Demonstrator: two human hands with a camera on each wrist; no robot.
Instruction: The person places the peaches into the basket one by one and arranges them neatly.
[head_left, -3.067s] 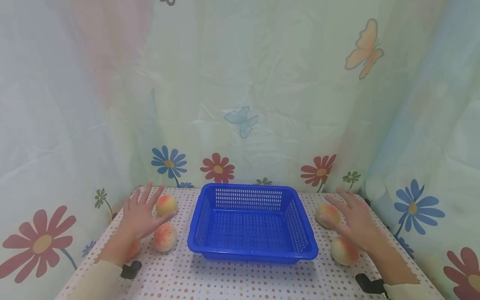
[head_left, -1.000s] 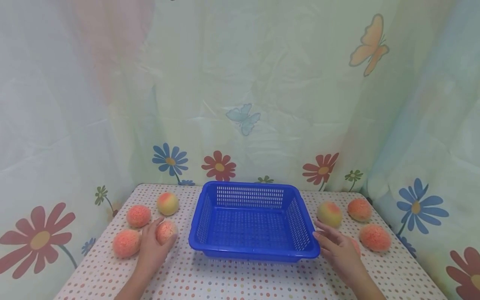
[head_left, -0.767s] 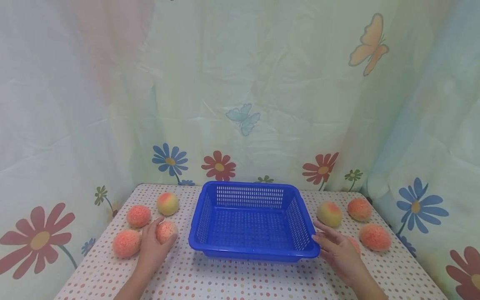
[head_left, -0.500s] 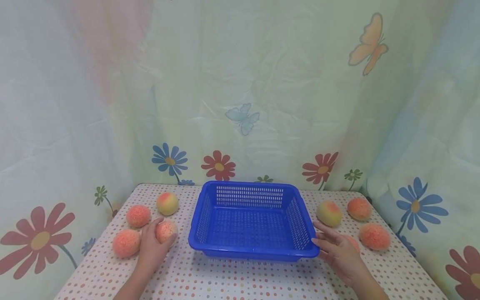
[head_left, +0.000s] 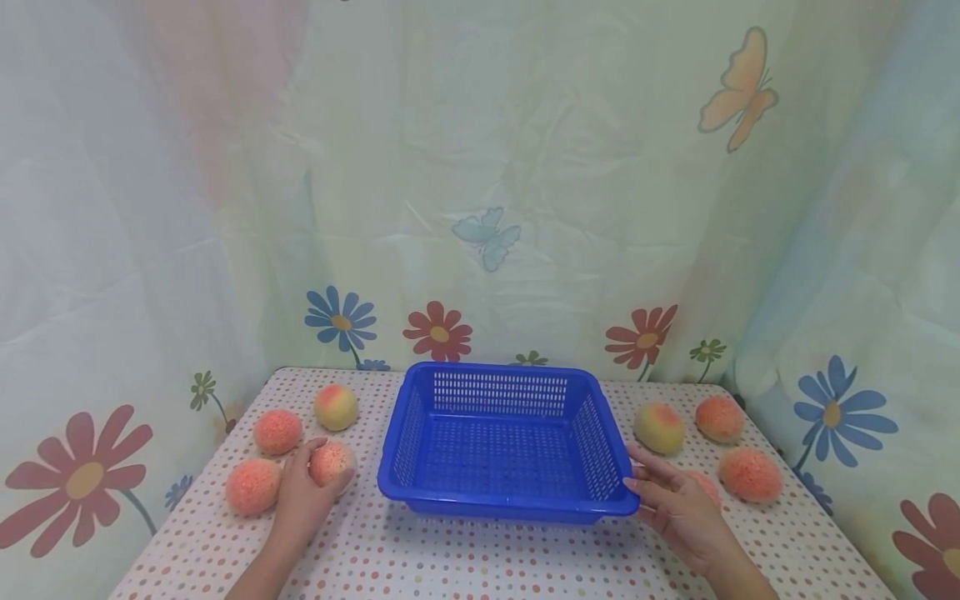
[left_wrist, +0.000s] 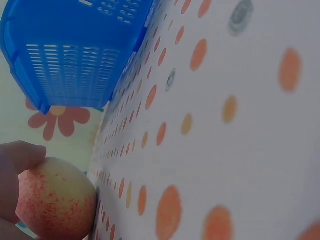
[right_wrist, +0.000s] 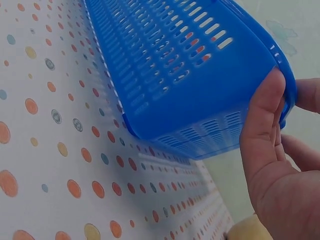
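Blue basket (head_left: pixel 491 505) sits on desk (head_left: pixel 450 567), likely light, stiff, slick; rim (right_wrist: pixel 272 47) looks best hold. Right hand (head_left: pixel 678 507), fingers pinching rim near front corner. Left hand (head_left: pixel 298 500), fingers curled round speckled peach (head_left: pixel 332 461), probably light, firm. Earlier frame: both hands spread, clear of basket; basket itself unmoved.

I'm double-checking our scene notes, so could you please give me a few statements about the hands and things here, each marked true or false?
1. The left hand holds a speckled peach. True.
2. The right hand holds the side of a blue basket. True.
3. Two peaches lie inside the basket. False: no fruit lies in it.
4. A yellow-and-red peach lies beyond the speckled one. True.
5. The table is covered in plain black. False: its cloth is white with coloured dots.
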